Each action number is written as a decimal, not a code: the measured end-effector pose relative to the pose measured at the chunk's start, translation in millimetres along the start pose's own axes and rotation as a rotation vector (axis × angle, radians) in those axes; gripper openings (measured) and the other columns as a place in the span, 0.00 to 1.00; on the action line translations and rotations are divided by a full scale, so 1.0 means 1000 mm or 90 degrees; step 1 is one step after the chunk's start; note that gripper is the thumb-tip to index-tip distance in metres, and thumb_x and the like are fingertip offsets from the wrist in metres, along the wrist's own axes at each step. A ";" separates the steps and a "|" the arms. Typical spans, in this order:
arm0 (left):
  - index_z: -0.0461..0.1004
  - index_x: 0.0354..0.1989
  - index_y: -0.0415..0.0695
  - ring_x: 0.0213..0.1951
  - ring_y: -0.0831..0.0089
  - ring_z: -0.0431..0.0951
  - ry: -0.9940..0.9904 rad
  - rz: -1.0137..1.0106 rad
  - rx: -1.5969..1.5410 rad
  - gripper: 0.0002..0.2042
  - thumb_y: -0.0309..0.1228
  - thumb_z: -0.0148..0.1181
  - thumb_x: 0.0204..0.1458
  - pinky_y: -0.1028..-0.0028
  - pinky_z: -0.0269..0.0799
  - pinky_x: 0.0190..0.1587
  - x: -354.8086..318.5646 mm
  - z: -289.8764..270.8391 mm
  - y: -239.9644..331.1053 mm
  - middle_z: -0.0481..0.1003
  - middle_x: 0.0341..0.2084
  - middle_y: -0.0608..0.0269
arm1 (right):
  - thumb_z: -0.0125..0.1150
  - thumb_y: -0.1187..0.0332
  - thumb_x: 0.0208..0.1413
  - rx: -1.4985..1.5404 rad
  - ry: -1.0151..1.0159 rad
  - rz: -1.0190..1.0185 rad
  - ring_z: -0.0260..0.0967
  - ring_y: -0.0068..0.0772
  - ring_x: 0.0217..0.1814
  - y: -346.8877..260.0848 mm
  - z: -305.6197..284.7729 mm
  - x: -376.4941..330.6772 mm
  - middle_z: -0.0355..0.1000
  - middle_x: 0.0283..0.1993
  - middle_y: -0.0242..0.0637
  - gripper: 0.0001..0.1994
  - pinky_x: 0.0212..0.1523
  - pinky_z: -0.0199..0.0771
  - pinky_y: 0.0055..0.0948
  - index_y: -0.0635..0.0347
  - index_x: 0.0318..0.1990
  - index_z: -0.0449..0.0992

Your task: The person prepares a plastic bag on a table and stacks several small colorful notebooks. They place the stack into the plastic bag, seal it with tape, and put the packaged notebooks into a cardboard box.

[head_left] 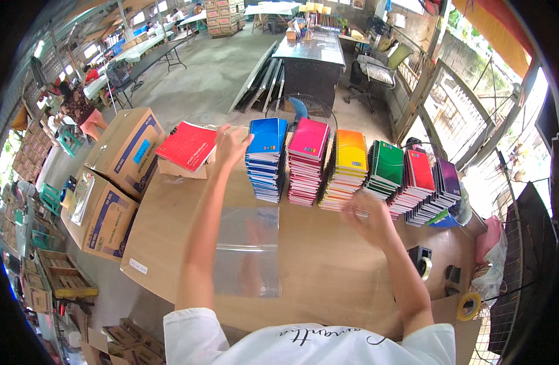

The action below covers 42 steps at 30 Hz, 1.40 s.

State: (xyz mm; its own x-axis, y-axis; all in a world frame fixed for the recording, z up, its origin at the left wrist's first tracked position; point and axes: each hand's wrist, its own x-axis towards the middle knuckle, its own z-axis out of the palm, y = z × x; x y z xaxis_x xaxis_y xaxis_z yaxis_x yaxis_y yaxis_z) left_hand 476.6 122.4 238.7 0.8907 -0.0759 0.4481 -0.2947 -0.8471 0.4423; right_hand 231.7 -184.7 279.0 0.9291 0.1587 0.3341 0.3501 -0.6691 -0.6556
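The left hand (230, 145) is open, fingers spread, beside the blue notebook pile (266, 159). The right hand (369, 214) is blurred near the orange pile (346, 170); its grip cannot be told. A clear bag (248, 249) lies on the desk (328, 274).

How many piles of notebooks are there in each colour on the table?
Blue stack: 1
Pink stack: 1
Orange stack: 1
Green stack: 1
Red stack: 1
Purple stack: 1
Red notebooks on the cardboard box: 1
Total: 7 piles
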 end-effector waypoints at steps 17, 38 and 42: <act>0.66 0.58 0.49 0.66 0.57 0.50 -0.127 -0.048 0.081 0.35 0.44 0.70 0.39 0.60 0.48 0.64 0.036 0.028 0.003 0.62 0.57 0.41 | 0.57 0.66 0.44 -0.103 0.317 0.390 0.64 0.52 0.53 0.000 0.147 0.262 0.67 0.49 0.50 0.15 0.52 0.65 0.44 0.64 0.41 0.72; 0.60 0.58 0.40 0.50 0.57 0.73 -0.150 -0.363 -1.314 0.24 0.34 0.57 0.54 0.56 0.73 0.49 -0.109 0.017 0.065 0.70 0.51 0.53 | 0.58 0.68 0.47 -0.269 0.099 0.393 0.75 0.46 0.44 0.033 0.055 0.226 0.73 0.44 0.54 0.24 0.50 0.72 0.35 0.74 0.50 0.62; 0.60 0.57 0.41 0.50 0.56 0.73 -0.144 -0.370 -1.268 0.24 0.33 0.58 0.54 0.55 0.73 0.49 -0.123 0.022 0.062 0.69 0.51 0.53 | 0.59 0.68 0.47 -0.130 0.090 0.529 0.64 0.62 0.55 0.037 0.063 0.224 0.67 0.53 0.58 0.28 0.52 0.70 0.45 0.71 0.54 0.58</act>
State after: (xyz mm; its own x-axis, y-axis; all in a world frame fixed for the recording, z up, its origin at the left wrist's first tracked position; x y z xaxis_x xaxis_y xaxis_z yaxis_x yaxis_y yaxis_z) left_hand 356.8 67.9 193.9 0.9677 -0.2502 -0.0319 0.2222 0.7860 0.5769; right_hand 460.2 -128.6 286.9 0.8460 -0.5219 -0.1095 -0.4766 -0.6478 -0.5944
